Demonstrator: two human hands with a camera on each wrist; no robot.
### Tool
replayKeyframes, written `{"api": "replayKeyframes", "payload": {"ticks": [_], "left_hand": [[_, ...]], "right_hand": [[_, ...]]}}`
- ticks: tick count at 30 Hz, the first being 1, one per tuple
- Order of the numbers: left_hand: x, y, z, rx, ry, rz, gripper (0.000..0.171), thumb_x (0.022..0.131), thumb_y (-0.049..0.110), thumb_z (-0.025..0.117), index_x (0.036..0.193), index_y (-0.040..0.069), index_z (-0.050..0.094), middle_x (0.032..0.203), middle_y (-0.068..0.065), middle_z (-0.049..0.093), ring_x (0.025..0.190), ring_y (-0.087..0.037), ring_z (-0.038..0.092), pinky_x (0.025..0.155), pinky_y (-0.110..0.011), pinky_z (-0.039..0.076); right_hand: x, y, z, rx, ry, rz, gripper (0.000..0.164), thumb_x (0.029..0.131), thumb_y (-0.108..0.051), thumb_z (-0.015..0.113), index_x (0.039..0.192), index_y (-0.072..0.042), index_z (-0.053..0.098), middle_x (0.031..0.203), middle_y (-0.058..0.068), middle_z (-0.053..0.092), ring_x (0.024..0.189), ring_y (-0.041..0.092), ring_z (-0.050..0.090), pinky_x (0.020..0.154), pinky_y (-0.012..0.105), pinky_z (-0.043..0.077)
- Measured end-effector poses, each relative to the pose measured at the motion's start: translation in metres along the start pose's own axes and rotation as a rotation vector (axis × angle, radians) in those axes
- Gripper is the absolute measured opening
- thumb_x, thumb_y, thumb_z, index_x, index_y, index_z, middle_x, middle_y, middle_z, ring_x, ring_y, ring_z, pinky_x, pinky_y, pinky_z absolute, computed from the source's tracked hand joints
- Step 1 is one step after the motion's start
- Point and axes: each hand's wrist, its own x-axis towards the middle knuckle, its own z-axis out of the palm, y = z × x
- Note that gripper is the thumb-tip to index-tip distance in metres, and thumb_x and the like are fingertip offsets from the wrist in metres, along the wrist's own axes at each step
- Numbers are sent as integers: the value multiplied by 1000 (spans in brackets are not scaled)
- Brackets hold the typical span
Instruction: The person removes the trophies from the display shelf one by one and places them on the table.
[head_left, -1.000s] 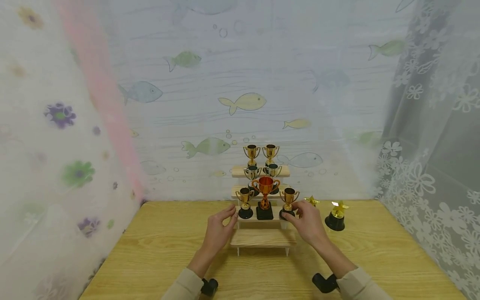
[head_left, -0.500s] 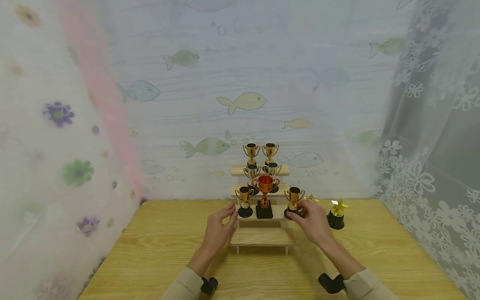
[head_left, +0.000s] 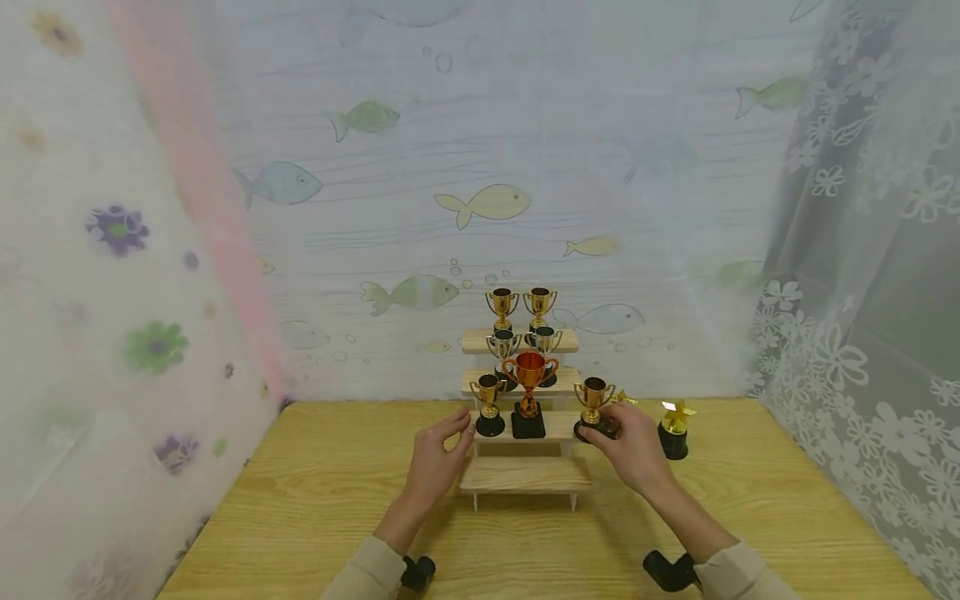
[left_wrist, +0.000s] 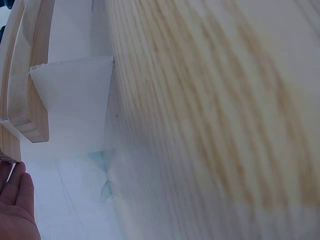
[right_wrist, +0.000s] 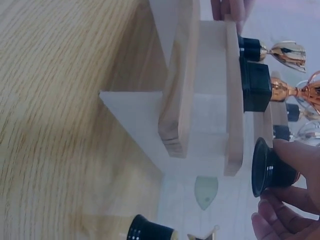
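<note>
In the head view, my right hand (head_left: 636, 450) pinches a small gold trophy cup (head_left: 594, 392) by its black base. The right wrist view shows that base (right_wrist: 264, 167) off the end of the wooden tiered stand (head_left: 525, 475), apart from the plank. My left hand (head_left: 437, 454) is at the left end of the second step, fingers fairly straight, its fingertips touching the plank end in the left wrist view. On that same step stand a copper-red trophy cup (head_left: 530, 371) with a square base and a gold trophy cup (head_left: 489, 390).
Silver trophy cups (head_left: 504, 343) and gold trophy cups (head_left: 539, 304) occupy the upper steps. A star trophy (head_left: 675, 429) stands on the wooden table (head_left: 337, 500) to the right; another star (head_left: 622, 398) shows partly behind my right hand. A fish-patterned curtain (head_left: 420, 167) hangs behind.
My right hand has moved rightward with the gold trophy cup, from the step's right end to beyond it. My left hand has stayed in place.
</note>
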Motion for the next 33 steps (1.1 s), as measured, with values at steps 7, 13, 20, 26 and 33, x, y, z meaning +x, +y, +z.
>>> {"api": "replayKeyframes", "payload": {"ticks": [7, 13, 20, 26, 33], "left_hand": [[0, 0, 0, 11, 10, 8, 33, 101, 16, 68, 124, -8, 70, 135, -17, 65, 121, -33, 65, 100, -49, 53], [0, 0, 1, 12, 14, 14, 31, 100, 13, 68, 124, -7, 70, 134, -18, 65, 120, -33, 65, 100, -50, 53], [-1, -1, 1, 3, 15, 14, 31, 101, 13, 67, 125, -8, 69, 135, -19, 65, 121, -34, 65, 100, -52, 52], [-1, -2, 2, 25, 21, 6, 31, 100, 14, 68, 124, -6, 70, 135, -16, 66, 121, -32, 65, 101, -49, 52], [-1, -4, 3, 28, 23, 5, 31, 101, 16, 68, 124, -5, 71, 134, -14, 66, 121, -32, 65, 101, -49, 53]], "right_hand": [[-1, 4, -2, -5, 0, 1, 28, 88, -19, 82, 107, 0, 73, 98, 10, 68, 81, 19, 61, 69, 37, 53], [-3, 6, -5, -12, -6, 13, 28, 89, -19, 82, 107, 0, 73, 98, 11, 67, 80, 19, 61, 68, 36, 52], [-6, 10, -6, -19, -29, 36, 31, 90, -19, 81, 110, 2, 72, 100, 12, 66, 83, 21, 62, 70, 38, 53], [-7, 13, -8, -34, -44, 65, 32, 90, -20, 80, 111, 3, 72, 99, 11, 65, 81, 21, 60, 69, 36, 51], [-10, 17, -10, -53, -31, 56, 31, 90, -19, 81, 110, 3, 72, 99, 11, 66, 84, 22, 60, 70, 38, 52]]}}
